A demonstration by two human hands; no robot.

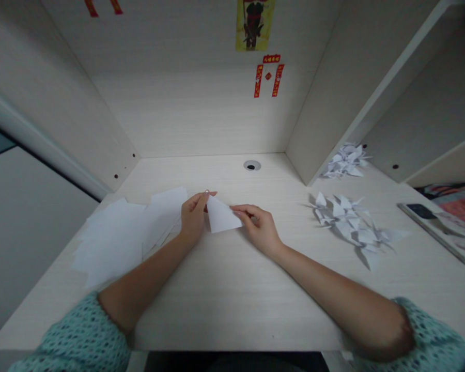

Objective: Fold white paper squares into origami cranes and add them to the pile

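A small folded piece of white paper (221, 217), roughly triangular, is held between my two hands over the middle of the desk. My left hand (194, 214) pinches its upper left corner between thumb and fingers. At the right corner, my right hand (261, 226) grips the paper with thumb and forefinger. Just left of my left hand lie loose white paper sheets (118, 235), spread in an overlapping pile. Off to the right of my right hand sits a heap of folded white paper pieces (351, 219) with pointed tips.
Another heap of folded paper (346, 161) lies farther back beside the upright divider panel (333, 98). A phone (437, 227) rests at the desk's right. The desk (225, 305) has a round cable hole (251, 165) near the back wall.
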